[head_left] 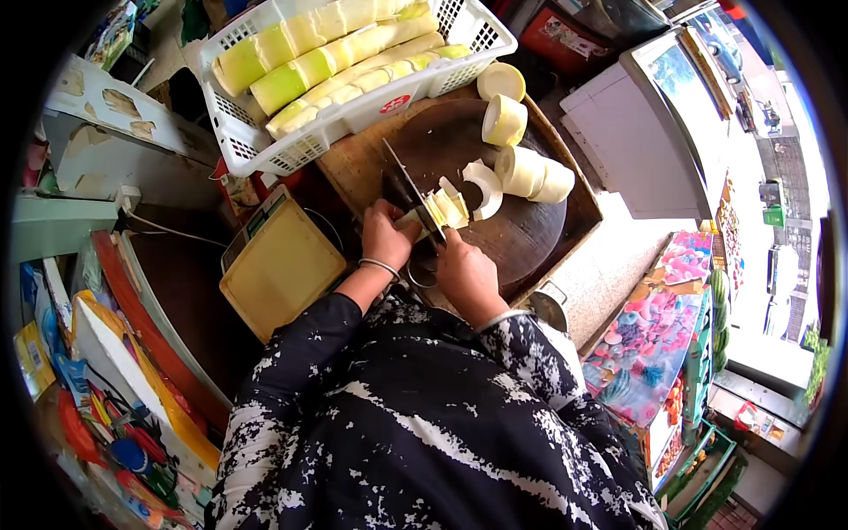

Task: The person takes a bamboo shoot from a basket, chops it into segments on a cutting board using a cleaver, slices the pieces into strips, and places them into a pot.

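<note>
My right hand (466, 272) is closed round the handle of a knife (405, 177), whose blade points away and to the left. Beside the blade, my left hand (389, 234) holds a pale piece of what looks like bamboo shoot, mostly hidden by the fingers. Cut slices (449, 205) lie against the blade's right side on a round dark chopping board (530, 234). A curved white piece (482, 190) rests just right of them. Thick peeled chunks (521, 172) sit along the board's right side, with more chunks (504, 120) further back.
Behind the board, a white plastic basket (331, 132) holds several long peeled shoots (344, 66). A scale with a tan tray (283, 269) stands at left. The board sits in a wooden-edged tray (583, 190). A white box-shaped cabinet (640, 141) is at right.
</note>
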{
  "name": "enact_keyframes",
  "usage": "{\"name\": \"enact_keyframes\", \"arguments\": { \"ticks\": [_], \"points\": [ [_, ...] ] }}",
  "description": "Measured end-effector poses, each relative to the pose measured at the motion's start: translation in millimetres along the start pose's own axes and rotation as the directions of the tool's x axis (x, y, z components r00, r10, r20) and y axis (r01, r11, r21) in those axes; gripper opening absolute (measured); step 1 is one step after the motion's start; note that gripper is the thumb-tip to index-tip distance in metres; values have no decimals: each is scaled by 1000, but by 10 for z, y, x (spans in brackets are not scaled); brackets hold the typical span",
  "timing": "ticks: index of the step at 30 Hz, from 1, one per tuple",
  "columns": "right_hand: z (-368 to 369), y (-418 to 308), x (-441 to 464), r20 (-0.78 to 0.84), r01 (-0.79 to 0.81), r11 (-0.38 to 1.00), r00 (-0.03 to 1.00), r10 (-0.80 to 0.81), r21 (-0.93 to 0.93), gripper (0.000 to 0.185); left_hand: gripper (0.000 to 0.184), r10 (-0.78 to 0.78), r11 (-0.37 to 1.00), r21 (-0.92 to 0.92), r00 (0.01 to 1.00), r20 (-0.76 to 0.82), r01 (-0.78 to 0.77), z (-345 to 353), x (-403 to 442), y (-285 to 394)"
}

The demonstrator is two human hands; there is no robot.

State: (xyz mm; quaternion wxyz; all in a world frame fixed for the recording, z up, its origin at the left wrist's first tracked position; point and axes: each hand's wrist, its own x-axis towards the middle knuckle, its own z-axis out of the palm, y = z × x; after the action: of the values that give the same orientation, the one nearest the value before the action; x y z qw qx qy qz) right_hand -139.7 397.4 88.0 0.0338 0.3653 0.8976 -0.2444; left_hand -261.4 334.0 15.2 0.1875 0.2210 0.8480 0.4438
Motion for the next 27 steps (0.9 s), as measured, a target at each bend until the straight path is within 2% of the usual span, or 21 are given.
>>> {"name": "enact_keyframes", "arguments": {
  "ticks": [2, 5, 8, 10, 12, 13, 15, 19, 22, 27],
  "points": [
    [-95, -55, -98, 38, -48, 998, 998, 46, 39, 17, 27, -38, 999, 8, 999, 8, 38, 28, 17, -27],
    [-107, -98, -136, 50, -36, 999, 998, 36, 1, 17, 27, -98, 995, -3, 995, 15, 98, 44, 29, -6],
    [43, -20, 24, 19, -29, 999, 999, 30, -16, 17, 28, -59, 997, -54, 998, -17, 58, 44, -4, -23],
    [62, 15, 54, -47, 9, 1000, 999, -9, 3, 11, 30, -40, 997, -67, 999, -14, 39, 28, -3, -57],
    [52, 31, 43, -54, 25, 1000, 998, -26, -19, 11, 30, -175, 971, -162, 984, 24, 177, 12, -27, -35],
    [-4, 2, 28, -53, 31, 999, 998, -32, -24, 11, 30, -177, 970, -168, 984, 19, 178, 41, -9, -61],
    [-117, -109, -73, 58, -42, 999, 997, 42, 9, 18, 30, -185, 962, -204, 983, 15, 184, 100, -18, -185],
    [41, -36, -19, 42, -17, 1000, 999, 17, 1, 18, 30, -103, 989, -114, 992, -66, 95, 137, -6, -194],
    [63, -37, 10, 63, -37, 998, 997, 39, -41, 17, 30, -183, 957, -228, 983, -2, 178, 138, -11, -217],
    [-130, -123, -129, 50, -13, 1000, 999, 12, 22, 16, 29, -222, 938, -269, 975, 18, 218, 174, -32, -279]
  ]
}}
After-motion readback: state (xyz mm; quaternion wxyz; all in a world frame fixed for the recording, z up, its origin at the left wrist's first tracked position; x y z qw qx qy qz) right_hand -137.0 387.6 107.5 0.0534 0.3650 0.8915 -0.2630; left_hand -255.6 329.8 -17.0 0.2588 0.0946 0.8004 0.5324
